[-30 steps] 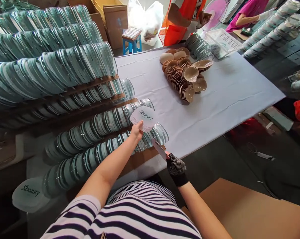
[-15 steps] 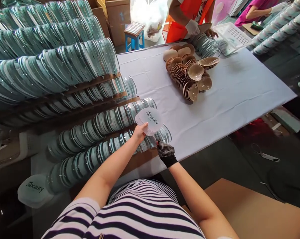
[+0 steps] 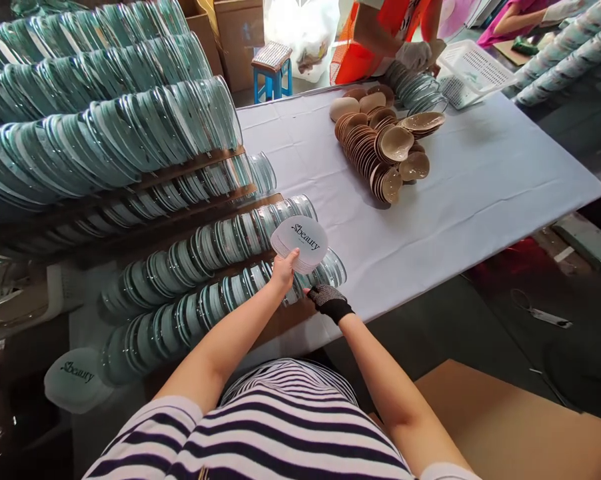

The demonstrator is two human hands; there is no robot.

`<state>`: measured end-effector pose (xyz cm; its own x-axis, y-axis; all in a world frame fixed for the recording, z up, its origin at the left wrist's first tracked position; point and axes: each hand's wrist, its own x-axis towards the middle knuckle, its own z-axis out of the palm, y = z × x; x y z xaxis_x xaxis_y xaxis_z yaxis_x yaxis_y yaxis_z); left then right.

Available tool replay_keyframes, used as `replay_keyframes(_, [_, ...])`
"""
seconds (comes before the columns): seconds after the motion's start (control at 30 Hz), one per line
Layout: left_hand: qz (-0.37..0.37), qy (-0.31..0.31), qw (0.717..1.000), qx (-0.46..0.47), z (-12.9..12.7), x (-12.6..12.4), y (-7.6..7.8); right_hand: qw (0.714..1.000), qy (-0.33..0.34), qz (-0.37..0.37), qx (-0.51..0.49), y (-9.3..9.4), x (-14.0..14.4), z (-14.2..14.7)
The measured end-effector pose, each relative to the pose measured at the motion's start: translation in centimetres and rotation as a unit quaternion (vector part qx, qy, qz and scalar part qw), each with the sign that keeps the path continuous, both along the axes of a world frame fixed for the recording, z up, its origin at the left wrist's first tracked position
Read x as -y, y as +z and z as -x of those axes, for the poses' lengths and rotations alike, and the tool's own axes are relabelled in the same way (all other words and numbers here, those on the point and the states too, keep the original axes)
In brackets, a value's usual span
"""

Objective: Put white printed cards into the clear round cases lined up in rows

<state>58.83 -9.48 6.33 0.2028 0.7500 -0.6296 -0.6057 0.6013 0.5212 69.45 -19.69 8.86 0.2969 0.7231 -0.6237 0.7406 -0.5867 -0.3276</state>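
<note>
From the head camera we see our bare left hand point(image 3: 284, 268) pinched on the lower edge of a fanned stack of white cards point(image 3: 299, 243) printed with a brand word, held up just above the near end of the nearest row of clear lids point(image 3: 220, 300). Our gloved right hand point(image 3: 329, 300) rests against that row's end, just below the cards; whether its fingers grip anything we cannot tell. The lids stand on edge in long rows on brown shelves point(image 3: 190, 168) at our left. On the white table point(image 3: 460, 200), well apart from our hands, lies a pile of tan cups point(image 3: 380, 150), nested in rows. Beyond it a white basket point(image 3: 473, 73) sits at the far edge, its contents hidden, near another person's gloved hand point(image 3: 414, 55).
</note>
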Motion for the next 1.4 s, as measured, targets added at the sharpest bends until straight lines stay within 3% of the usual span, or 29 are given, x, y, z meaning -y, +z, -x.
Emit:
replay_keyframes(0.1, [-0.016, -0.003, 1.0, -0.01, 0.2, 0.1, 0.4, 0.992, -0.039, -0.099, 0.068, 0.9, -0.3, -0.2])
replay_keyframes(0.23, [-0.042, -0.009, 0.999, -0.012, 1.5, 1.1, 1.5, 0.933, -0.134, -0.331, 0.041, 1.8, -1.7, -1.5])
replay_keyframes(0.33, [-0.053, -0.015, 0.998, -0.019, 2.7, 2.2, 2.3, 0.936, -0.074, -0.341, 0.046, 2.6, -2.6, -1.6])
replay_keyframes(0.47, [-0.055, 0.0, 0.996, -0.074, 3.9, 3.1, 2.6, 0.929, 0.014, -0.363, 0.074, 4.0, -2.4, 1.1])
replay_keyframes(0.53, [-0.049, -0.021, 0.996, -0.074, 4.3, 3.4, 2.4, 0.941, -0.011, -0.338, 0.019, 4.3, -2.0, 2.4])
replay_keyframes(0.6, [-0.039, -0.045, 0.997, -0.048, 4.7, 3.3, 2.2, 0.947, -0.097, -0.305, -0.037, 4.1, -1.5, 2.9])
replay_keyframes(0.67, [-0.019, -0.032, 0.999, -0.027, 5.0, 2.6, 2.1, 0.936, -0.196, -0.293, -0.013, 3.9, -0.1, 2.3])
replay_keyframes(0.73, [0.009, 0.022, 0.999, -0.027, 5.4, 1.4, 1.9, 0.931, -0.219, -0.284, 0.076, 3.9, 2.3, 1.3])
replay_keyframes(0.8, [0.036, 0.074, 0.996, -0.028, 5.8, 0.1, 1.7, 0.948, -0.136, -0.251, 0.141, 4.2, 5.5, 0.5])
replay_keyframes(0.9, [0.073, 0.096, 0.993, -0.021, 6.2, -1.3, 1.2, 0.975, 0.063, -0.171, 0.124, 4.6, 9.4, 1.1])
replay_keyframes(1.0, [0.092, 0.093, 0.991, -0.024, 6.1, -1.4, 0.6, 0.976, 0.165, -0.083, 0.113, 4.3, 9.5, 2.9])
replay_keyframes(1.1, [0.074, 0.091, 0.993, -0.023, 5.8, -0.9, 0.3, 0.973, 0.188, -0.037, 0.129, 3.2, 6.1, 4.6])
replay_keyframes(1.23, [0.057, 0.088, 0.994, -0.015, 5.6, -0.6, 0.2, 0.976, 0.153, 0.016, 0.156, 2.3, 1.8, 5.5])
replay_keyframes(1.4, [0.063, 0.084, 0.994, -0.005, 5.6, -0.7, 0.1, 0.974, 0.154, -0.003, 0.168, 2.0, 1.5, 5.6])
